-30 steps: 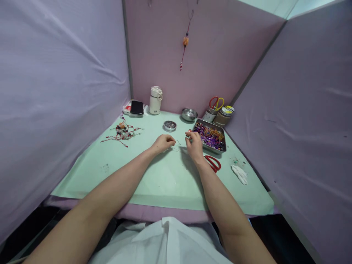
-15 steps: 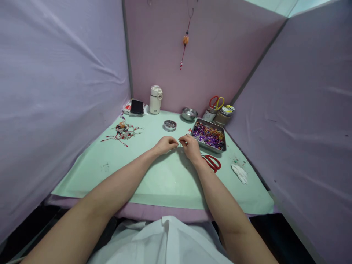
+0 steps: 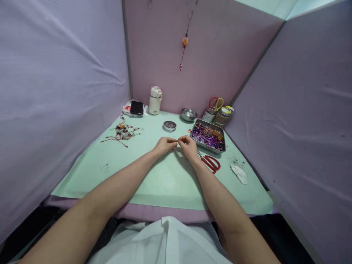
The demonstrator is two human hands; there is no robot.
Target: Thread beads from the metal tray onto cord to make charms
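Observation:
Over the middle of the pale green table cover, my left hand and my right hand meet fingertip to fingertip. Both are closed in a pinch. A thin pale strand shows faintly at the fingertips, but what the fingers hold is too small to name. Small red spots show under the left fingers, and I cannot tell what they are. Just right of my right wrist lie red-handled scissors. A metal tray of purple, orange and clear beads sits beyond that hand.
A round dish of small parts, a steel bowl, a white bottle and jars stand behind. Beaded cords lie left, a white cloth right. A beaded cord hangs on the back wall.
My fingertips have come closer together and now touch or nearly touch. The left fingers are a little straighter. The view has shifted slightly; the things on the table stay put.

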